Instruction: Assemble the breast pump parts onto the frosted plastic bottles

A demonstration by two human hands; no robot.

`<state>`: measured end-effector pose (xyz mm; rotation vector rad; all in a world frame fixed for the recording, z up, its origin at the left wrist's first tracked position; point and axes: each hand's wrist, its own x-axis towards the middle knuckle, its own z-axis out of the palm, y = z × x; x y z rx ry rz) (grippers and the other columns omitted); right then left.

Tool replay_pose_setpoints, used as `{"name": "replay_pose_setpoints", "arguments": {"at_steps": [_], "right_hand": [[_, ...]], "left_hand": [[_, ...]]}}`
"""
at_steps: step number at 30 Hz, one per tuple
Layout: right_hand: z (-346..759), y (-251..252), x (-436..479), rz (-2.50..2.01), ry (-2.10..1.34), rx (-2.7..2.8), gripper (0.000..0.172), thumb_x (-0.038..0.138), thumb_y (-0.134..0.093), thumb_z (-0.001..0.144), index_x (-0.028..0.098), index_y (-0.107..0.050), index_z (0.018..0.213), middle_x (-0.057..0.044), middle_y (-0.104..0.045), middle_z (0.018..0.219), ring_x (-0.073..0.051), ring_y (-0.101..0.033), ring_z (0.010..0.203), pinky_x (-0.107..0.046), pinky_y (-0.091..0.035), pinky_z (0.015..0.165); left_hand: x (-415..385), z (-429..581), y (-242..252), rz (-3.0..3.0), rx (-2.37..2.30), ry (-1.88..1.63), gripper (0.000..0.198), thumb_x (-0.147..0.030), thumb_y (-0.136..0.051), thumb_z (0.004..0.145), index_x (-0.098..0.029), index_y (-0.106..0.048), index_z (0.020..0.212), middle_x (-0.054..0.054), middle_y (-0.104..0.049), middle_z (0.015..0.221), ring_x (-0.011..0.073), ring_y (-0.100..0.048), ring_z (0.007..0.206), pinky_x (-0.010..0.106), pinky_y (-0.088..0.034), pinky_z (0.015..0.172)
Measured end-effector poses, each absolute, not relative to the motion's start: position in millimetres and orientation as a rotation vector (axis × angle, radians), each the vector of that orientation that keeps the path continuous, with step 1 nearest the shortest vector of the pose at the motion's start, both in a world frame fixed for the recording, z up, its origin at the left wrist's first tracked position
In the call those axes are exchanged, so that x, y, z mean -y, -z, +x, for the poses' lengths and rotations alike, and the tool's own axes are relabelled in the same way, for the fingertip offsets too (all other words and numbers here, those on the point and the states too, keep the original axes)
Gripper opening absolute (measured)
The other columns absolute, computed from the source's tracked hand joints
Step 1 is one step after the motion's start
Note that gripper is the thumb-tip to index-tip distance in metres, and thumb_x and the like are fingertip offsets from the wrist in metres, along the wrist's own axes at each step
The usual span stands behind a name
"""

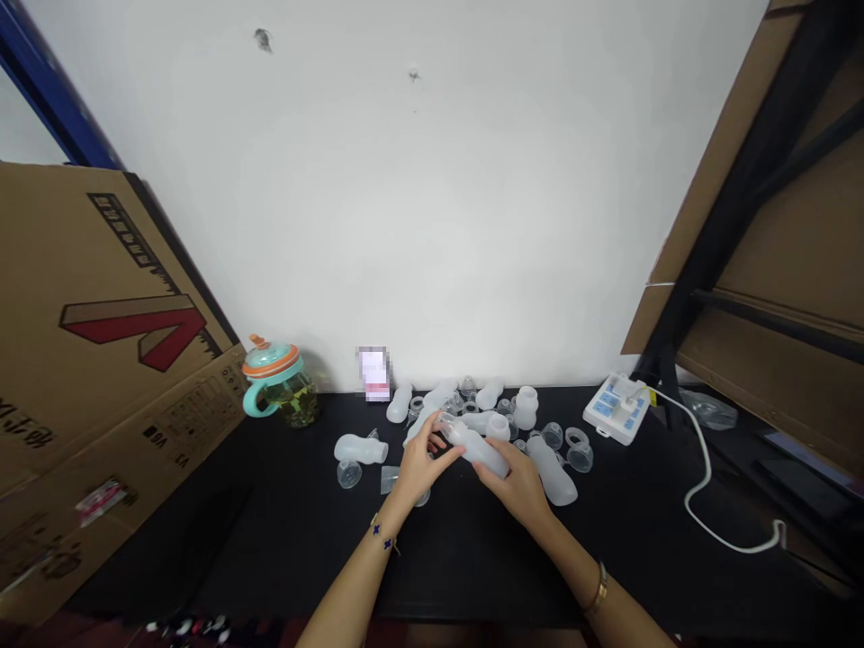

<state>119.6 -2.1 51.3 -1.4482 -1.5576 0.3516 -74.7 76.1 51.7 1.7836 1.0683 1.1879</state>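
A frosted white bottle (pixel 479 452) with a waisted body lies tilted between my hands, above the black table. My right hand (pixel 518 483) is closed around its base. At the upper left end, my left hand (pixel 418 465) grips the neck, where a clear plastic piece (pixel 447 422) shows; whether that piece is fixed on cannot be made out. Close behind are more frosted bottles and clear dome-shaped parts in a loose heap. To the left lies another bottle (pixel 357 448) with a clear dome (pixel 349 474) beside it; a bottle (pixel 552 472) rests right of my right hand.
A glass teapot-like jug (pixel 297 400) with leaves inside stands at the left by a large cardboard box (pixel 87 360). Against the wall leans a lit phone (pixel 375 373). A white power strip (pixel 617 409) with a cable (pixel 706 459) lies at the right.
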Motion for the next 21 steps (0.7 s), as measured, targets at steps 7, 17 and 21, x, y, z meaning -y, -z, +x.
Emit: {"name": "replay_pose_setpoints", "arguments": {"at_steps": [7, 17, 21], "right_hand": [[119.2, -53.9, 2.3, -1.443, -0.412, 1.531, 0.035, 0.043, -0.066, 0.082, 0.024, -0.072, 0.110, -0.008, -0.075, 0.110, -0.033, -0.070, 0.102, -0.046, -0.057, 0.089], [119.5, -54.5, 2.6, -1.434, -0.446, 1.556, 0.033, 0.043, -0.066, 0.083, 0.024, -0.072, 0.109, -0.006, -0.076, 0.108, -0.029, -0.071, 0.099, -0.041, -0.056, 0.087], [119.1, -58.3, 4.2, -1.436, -0.466, 1.552, 0.033, 0.042, -0.067, 0.082, 0.023, -0.072, 0.109, -0.006, -0.076, 0.107, -0.029, -0.071, 0.098, -0.041, -0.056, 0.087]], "left_hand": [[-74.7, -74.8, -55.3, 1.807, -1.090, -1.208, 0.065, -0.044, -0.075, 0.077, -0.021, -0.057, 0.136, 0.007, -0.074, 0.099, 0.0200, -0.066, 0.075, 0.033, -0.052, 0.074], [-69.2, -77.3, -59.5, 1.929, -1.188, -1.268, 0.059, -0.046, -0.075, 0.077, -0.022, -0.063, 0.130, 0.003, -0.070, 0.083, 0.0219, -0.064, 0.074, 0.033, -0.052, 0.072], [-68.7, -77.3, -60.6, 1.872, -1.166, -1.309, 0.059, -0.045, -0.077, 0.074, -0.022, -0.065, 0.127, 0.004, -0.070, 0.085, 0.0225, -0.064, 0.075, 0.032, -0.051, 0.073]]}}
